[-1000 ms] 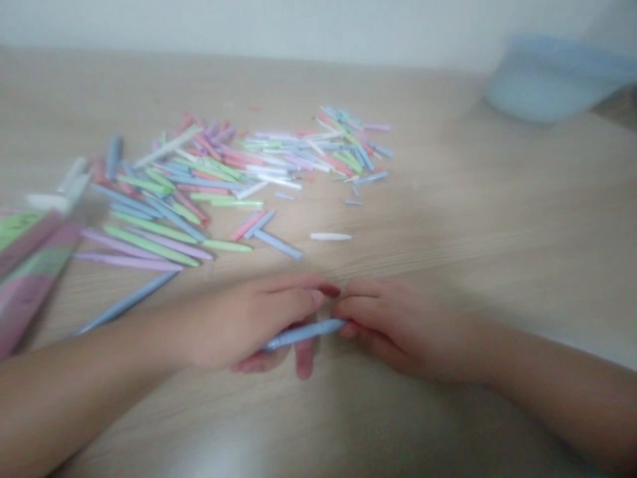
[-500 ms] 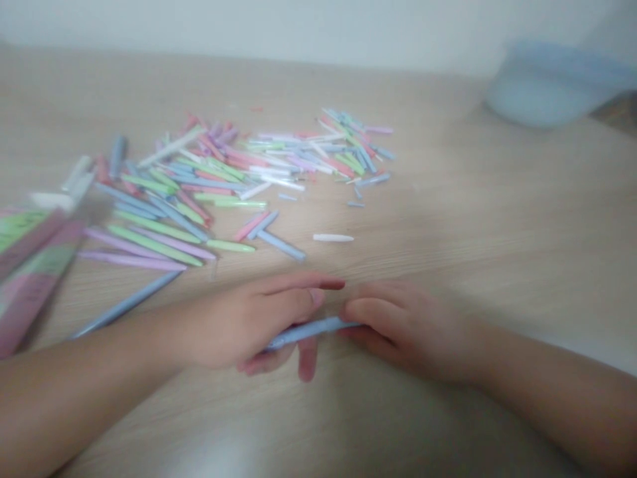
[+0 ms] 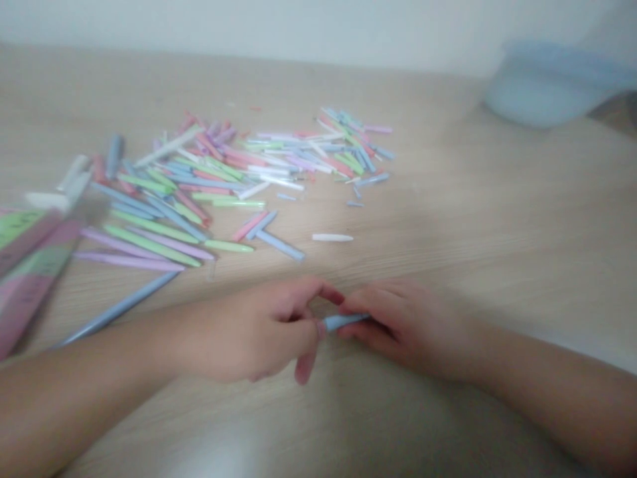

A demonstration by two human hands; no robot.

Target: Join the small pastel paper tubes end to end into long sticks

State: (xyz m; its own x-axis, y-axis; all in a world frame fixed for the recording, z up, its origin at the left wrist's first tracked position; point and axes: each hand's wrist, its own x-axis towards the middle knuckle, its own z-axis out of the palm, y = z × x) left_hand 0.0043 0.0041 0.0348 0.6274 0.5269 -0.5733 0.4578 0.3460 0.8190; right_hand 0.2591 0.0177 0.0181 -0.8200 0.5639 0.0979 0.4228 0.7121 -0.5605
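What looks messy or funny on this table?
The pastel sticks lie in a jumbled heap across the wooden table, with the colours all mixed up. One white stick looks odd because it lies alone, apart from the heap.

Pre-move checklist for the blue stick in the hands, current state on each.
1. Right hand grips the blue stick: ok, its fingers close on the stick's right end.
2. Left hand has hold of the stick: cannot tell, its fingers sit at the left end, but contact is unclear.
3. Whole stick visible: not ok, the right end is hidden in the right hand.
4. Space between the hands and the white stick: ok, they are apart.
5. Long blue stick clear of the left forearm: cannot tell, it lies very close.
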